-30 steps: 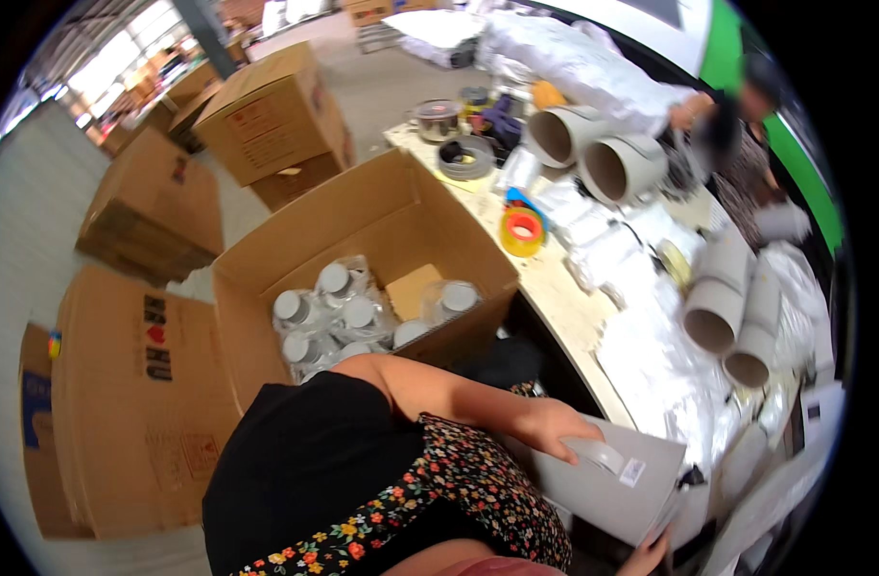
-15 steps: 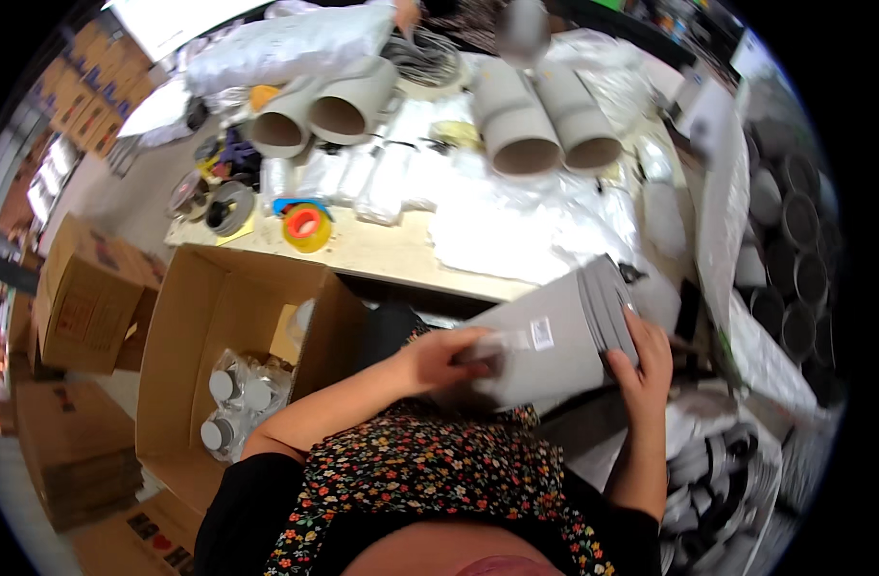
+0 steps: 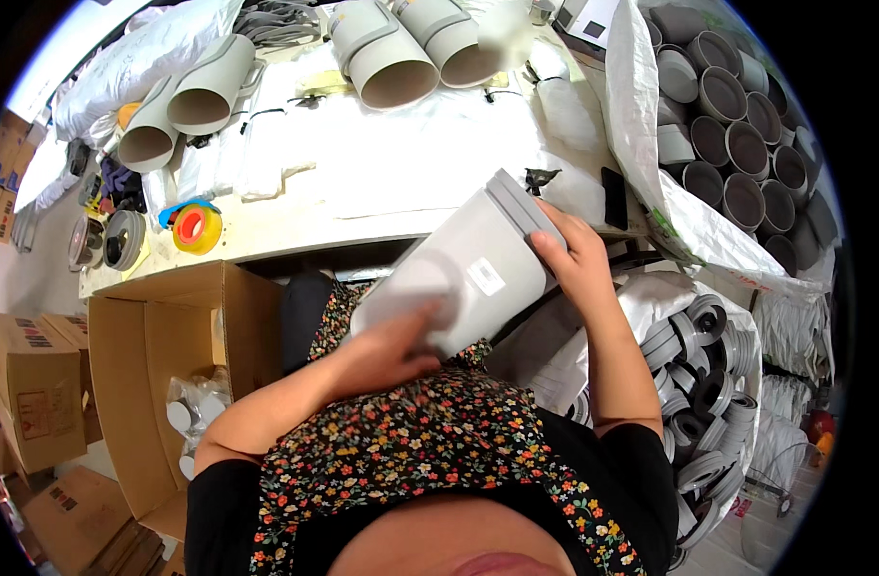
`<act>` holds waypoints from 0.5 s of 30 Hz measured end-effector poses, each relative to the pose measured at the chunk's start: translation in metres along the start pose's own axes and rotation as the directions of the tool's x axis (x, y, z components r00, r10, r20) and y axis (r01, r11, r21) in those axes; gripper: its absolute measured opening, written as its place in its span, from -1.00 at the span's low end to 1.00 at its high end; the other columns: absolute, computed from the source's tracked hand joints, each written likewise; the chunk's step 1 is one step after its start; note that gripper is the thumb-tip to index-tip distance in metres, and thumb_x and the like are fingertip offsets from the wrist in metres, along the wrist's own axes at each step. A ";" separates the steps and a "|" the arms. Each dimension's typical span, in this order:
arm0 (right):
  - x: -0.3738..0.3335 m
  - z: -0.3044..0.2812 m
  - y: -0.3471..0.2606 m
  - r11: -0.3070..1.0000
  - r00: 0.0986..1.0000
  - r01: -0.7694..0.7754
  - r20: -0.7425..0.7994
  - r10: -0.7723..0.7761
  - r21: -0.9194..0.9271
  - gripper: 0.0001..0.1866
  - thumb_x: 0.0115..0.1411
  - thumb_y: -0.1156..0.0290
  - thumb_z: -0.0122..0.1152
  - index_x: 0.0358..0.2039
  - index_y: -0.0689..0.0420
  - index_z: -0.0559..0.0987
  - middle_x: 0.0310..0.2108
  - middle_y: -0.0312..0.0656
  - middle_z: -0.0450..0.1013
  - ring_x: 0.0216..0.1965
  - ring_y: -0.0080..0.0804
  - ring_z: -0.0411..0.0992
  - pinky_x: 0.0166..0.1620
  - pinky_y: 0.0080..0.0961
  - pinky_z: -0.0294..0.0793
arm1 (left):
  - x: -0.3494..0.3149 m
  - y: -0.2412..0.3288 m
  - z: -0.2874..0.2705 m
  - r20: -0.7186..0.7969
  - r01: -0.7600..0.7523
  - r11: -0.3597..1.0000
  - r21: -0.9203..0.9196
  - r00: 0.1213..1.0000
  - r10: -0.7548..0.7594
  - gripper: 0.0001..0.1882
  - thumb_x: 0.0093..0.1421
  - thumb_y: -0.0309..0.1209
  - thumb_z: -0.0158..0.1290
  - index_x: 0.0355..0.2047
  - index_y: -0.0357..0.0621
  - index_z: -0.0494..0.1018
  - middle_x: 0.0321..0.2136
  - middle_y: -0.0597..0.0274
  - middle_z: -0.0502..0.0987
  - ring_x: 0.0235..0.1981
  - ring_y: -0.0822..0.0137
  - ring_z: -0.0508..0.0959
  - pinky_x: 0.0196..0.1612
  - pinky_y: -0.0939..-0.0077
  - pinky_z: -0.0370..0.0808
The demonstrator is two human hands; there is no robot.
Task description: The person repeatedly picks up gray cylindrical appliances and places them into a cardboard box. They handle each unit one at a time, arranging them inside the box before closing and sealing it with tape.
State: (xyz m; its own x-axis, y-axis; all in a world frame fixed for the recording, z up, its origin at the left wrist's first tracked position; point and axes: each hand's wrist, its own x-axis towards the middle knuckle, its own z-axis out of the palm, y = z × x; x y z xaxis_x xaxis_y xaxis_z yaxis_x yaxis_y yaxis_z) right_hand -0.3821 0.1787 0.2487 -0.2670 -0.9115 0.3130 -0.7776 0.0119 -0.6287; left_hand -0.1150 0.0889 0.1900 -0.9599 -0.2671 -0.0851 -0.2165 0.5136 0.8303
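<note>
A light grey, box-like canister (image 3: 430, 274) with a ribbed grey lid (image 3: 524, 213) lies tilted across my lap, lid end toward the upper right. On its side is a small white label (image 3: 485, 276). My right hand (image 3: 572, 252) grips the lid end, thumb on the lid and fingers behind it. Blurred by motion, my left hand (image 3: 396, 348) is at the lower end of the body, its fingers apart and stretched over the surface. Whether it presses on the canister I cannot tell.
Grey pitcher-like containers (image 3: 391, 77) lie on the table (image 3: 353, 228) with clear plastic bags and a yellow tape roll (image 3: 197, 228). An open cardboard box (image 3: 118, 384) stands left. At right are a sack of grey cups (image 3: 651, 182) and a bag of grey lids (image 3: 713, 394).
The view has swung to the right, showing more of the cups and lids. The canister is tilted more steeply, still in my right hand. My left hand has shifted along its lower end.
</note>
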 end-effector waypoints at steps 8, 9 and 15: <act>0.000 -0.010 -0.007 0.972 0.971 0.237 0.019 -0.237 0.000 -0.54 0.05 0.21 0.10 -0.11 0.27 0.46 -0.25 -0.01 0.45 -0.19 -0.10 0.36 -0.08 -0.33 0.30 | -0.017 -0.017 -0.042 -0.030 0.153 0.786 -0.599 0.977 -0.212 -0.57 0.11 -0.47 0.05 0.01 -0.23 0.26 -0.21 0.10 0.50 -0.23 0.29 0.53 -0.20 0.52 0.46; 0.002 -0.007 -0.013 0.981 0.981 0.191 0.018 -0.191 -0.037 -0.55 0.06 0.20 0.09 -0.13 0.28 0.47 -0.25 -0.01 0.45 -0.18 -0.09 0.36 -0.08 -0.32 0.30 | -0.013 -0.011 -0.024 -0.150 0.009 0.802 -0.597 0.981 -0.123 -0.59 0.11 -0.47 0.05 -0.01 -0.23 0.28 -0.20 0.04 0.50 -0.22 0.26 0.53 -0.19 0.49 0.45; 0.023 0.016 -0.019 0.998 0.999 -0.049 -0.008 0.049 0.042 -0.54 0.20 0.12 -0.05 -0.19 0.31 0.51 -0.27 -0.03 0.48 -0.21 -0.20 0.41 -0.07 -0.38 0.33 | 0.006 0.012 -0.010 0.133 -0.197 0.980 -0.033 0.971 0.200 -0.55 0.06 -0.40 0.10 -0.02 -0.20 0.34 -0.28 0.02 0.49 -0.24 0.10 0.49 -0.14 0.39 0.40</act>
State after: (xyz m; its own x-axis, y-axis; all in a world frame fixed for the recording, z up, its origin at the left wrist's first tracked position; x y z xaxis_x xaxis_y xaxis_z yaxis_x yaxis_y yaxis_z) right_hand -0.3643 0.1508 0.2566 -0.3095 -0.9065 0.2873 -0.7387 0.0390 -0.6729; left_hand -0.1210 0.0849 0.2049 -0.9988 -0.0483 0.0103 -0.0168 0.5291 0.8484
